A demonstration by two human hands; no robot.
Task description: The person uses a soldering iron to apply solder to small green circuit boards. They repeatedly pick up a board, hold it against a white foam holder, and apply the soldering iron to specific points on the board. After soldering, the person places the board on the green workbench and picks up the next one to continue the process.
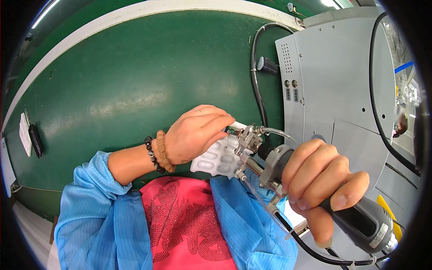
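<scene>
My right hand [321, 184] is wrapped round a dark grey power screwdriver [364, 225] with a metal head and a clear hose joined to it. The metal head [248, 140] points left, right beside the fingertips of my left hand [200, 132]. Those fingers are closed on a small white part with a green circuit board [232, 130], mostly hidden by hand and tool. Below my left hand lies a white moulded tray [209, 164] with rounded hollows, its right side partly covered by the tool.
A grey metal cabinet [337, 72] stands at the right of the green table [135, 67]. Against it sits a small dark cylinder [268, 66], and a black cable [255, 67] curves down beside it. At the far left lie a black object [35, 141] and a white strip [25, 135].
</scene>
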